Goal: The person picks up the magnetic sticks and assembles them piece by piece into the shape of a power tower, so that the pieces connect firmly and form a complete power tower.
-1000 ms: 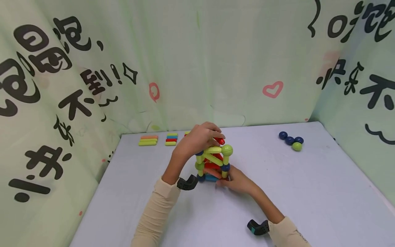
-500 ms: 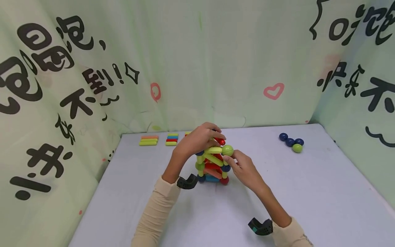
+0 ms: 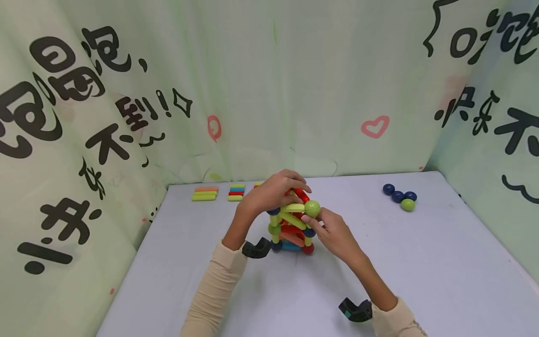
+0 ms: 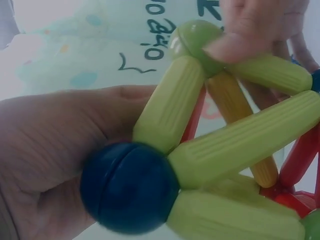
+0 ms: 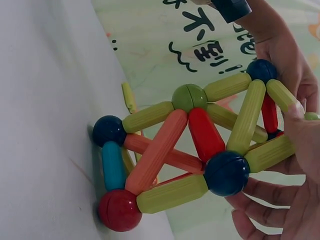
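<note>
Grip on the tower: the left hand (image 3: 273, 192) curves over the top of the tower (image 3: 292, 229) and appears to hold it there, though most of its fingertips are hidden; the right hand (image 3: 334, 229) seems to pinch the green ball (image 3: 312, 208) at the upper right corner, thumb against it, other fingers reaching round the side.
Step in hand: probably seating or checking that corner joint while the top is steadied.
Next move calls for: a firm left hold and light right pressure, so the lower joints are not pulled apart.
Tower's place: between the two hands, below the left and just left of the right; it looks upright, with the red ball (image 3: 308, 249) and blue rod (image 3: 290, 245) at its foot on the white table (image 3: 379, 271).
Spare rods: a left stack (image 3: 204, 194) and a middle stack (image 3: 236, 192) lie beyond the left forearm; a third group (image 3: 258, 184) is partly hidden by the left hand.
Spare balls: three dark blue balls (image 3: 397, 196) and a loose green one (image 3: 408, 204), well apart from the right hand, towards the far edge.
Backdrop: a pale green curtain (image 3: 316, 93) with black lettering.
</note>
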Motion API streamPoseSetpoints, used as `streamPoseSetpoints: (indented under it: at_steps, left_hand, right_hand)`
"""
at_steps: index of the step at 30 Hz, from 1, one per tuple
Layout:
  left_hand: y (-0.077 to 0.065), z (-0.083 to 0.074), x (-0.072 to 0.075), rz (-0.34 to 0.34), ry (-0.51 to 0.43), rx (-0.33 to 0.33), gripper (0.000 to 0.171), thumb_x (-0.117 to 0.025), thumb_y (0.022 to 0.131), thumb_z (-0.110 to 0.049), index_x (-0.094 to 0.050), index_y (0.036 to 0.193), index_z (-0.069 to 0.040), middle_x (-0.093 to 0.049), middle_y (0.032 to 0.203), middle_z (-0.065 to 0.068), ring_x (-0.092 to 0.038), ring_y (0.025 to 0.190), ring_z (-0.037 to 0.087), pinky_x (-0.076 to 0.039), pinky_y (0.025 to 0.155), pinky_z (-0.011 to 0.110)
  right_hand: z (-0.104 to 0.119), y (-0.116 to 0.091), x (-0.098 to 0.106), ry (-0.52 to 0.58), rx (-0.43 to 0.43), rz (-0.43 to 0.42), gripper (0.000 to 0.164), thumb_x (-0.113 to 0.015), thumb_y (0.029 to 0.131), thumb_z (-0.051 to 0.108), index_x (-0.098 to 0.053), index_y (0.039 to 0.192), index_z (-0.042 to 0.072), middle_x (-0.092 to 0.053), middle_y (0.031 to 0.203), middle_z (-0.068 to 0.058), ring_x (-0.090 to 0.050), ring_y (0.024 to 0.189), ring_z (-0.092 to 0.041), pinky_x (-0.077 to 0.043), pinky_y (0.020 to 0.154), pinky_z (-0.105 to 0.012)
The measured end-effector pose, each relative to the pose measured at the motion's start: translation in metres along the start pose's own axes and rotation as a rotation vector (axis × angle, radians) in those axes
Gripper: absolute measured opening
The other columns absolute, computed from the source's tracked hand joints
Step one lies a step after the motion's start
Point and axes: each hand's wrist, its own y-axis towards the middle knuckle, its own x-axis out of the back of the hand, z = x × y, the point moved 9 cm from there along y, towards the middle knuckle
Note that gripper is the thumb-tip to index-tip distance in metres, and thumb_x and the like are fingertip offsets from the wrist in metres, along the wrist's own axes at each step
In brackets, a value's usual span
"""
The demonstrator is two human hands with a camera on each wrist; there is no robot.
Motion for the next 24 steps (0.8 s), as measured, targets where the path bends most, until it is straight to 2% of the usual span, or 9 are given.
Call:
streamPoseSetpoints:
  at_steps: [3,6,8,10,13,17,21,24]
  left_hand:
    - [-0.003,0.012,0.004,-0.035,-0.133,0.02,0.031,-0.066,0.094,-0.023,-0.067,0.122,-0.011,-0.059,0.132,0.008,-0.052,0.126,0.022,-0.05,0.098,0.029]
    - [-0.007,0.035,0.011,-0.13,-0.263,0.071,0.029,-0.056,0.1,-0.021,-0.064,0.124,-0.008,-0.062,0.129,0.009,-0.056,0.123,0.021,-0.05,0.1,0.033]
    - [-0.012,0.055,0.012,-0.208,-0.313,0.134,0.028,-0.051,0.102,-0.019,-0.064,0.123,-0.006,-0.066,0.122,0.01,-0.061,0.116,0.022,-0.052,0.096,0.034]
    - [-0.019,0.081,0.01,-0.272,-0.33,0.233,0.025,-0.049,0.103,-0.017,-0.064,0.119,-0.005,-0.068,0.116,0.012,-0.064,0.108,0.025,-0.054,0.092,0.036]
    - [-0.034,0.122,-0.001,-0.346,-0.308,0.426,0.021,-0.051,0.102,-0.014,-0.066,0.113,-0.004,-0.07,0.108,0.013,-0.066,0.1,0.027,-0.056,0.086,0.037]
    - [-0.057,0.169,-0.029,-0.376,-0.243,0.658,0.017,-0.056,0.098,-0.01,-0.068,0.107,-0.003,-0.07,0.107,0.014,-0.065,0.099,0.029,-0.055,0.084,0.04]
    - [-0.079,0.199,-0.053,-0.377,-0.134,0.834,0.017,-0.058,0.095,-0.008,-0.069,0.108,-0.004,-0.064,0.109,0.017,-0.058,0.105,0.033,-0.053,0.084,0.041]
    - [-0.092,0.21,-0.065,-0.385,-0.067,0.902,0.018,-0.062,0.094,-0.007,-0.071,0.109,-0.008,-0.057,0.113,0.018,-0.051,0.111,0.036,-0.051,0.084,0.043]
  right_hand:
    - [-0.003,0.001,-0.002,-0.01,0.005,0.036,0.038,-0.068,0.092,0.033,-0.059,0.115,0.004,-0.067,0.101,-0.008,-0.063,0.093,-0.021,-0.057,0.078,-0.038]
    - [-0.01,0.001,-0.006,-0.021,-0.018,0.085,0.042,-0.072,0.088,0.032,-0.059,0.116,0.004,-0.067,0.103,-0.01,-0.064,0.096,-0.024,-0.058,0.077,-0.038]
    - [-0.016,0.001,-0.011,-0.019,-0.045,0.124,0.049,-0.074,0.087,0.032,-0.056,0.122,0.003,-0.066,0.108,-0.012,-0.064,0.099,-0.026,-0.058,0.077,-0.037]
    - [-0.022,0.0,-0.018,-0.027,-0.068,0.168,0.056,-0.076,0.085,0.034,-0.054,0.127,0.002,-0.066,0.113,-0.013,-0.064,0.1,-0.028,-0.059,0.076,-0.037]
    - [-0.033,-0.004,-0.031,-0.035,-0.112,0.231,0.06,-0.077,0.083,0.035,-0.054,0.128,0.002,-0.066,0.115,-0.011,-0.063,0.099,-0.026,-0.058,0.076,-0.036]
    - [-0.049,-0.011,-0.046,-0.037,-0.179,0.265,0.044,-0.079,0.082,0.028,-0.062,0.113,0.002,-0.069,0.1,-0.007,-0.063,0.088,-0.019,-0.057,0.07,-0.032]
    - [-0.056,-0.014,-0.055,-0.022,-0.173,0.249,0.032,-0.079,0.082,0.02,-0.064,0.104,0.002,-0.067,0.087,-0.004,-0.06,0.078,-0.014,-0.052,0.064,-0.028]
    - [-0.056,-0.013,-0.058,-0.015,-0.127,0.223,0.035,-0.079,0.082,0.018,-0.063,0.109,0.002,-0.066,0.086,-0.003,-0.056,0.076,-0.014,-0.048,0.064,-0.027]
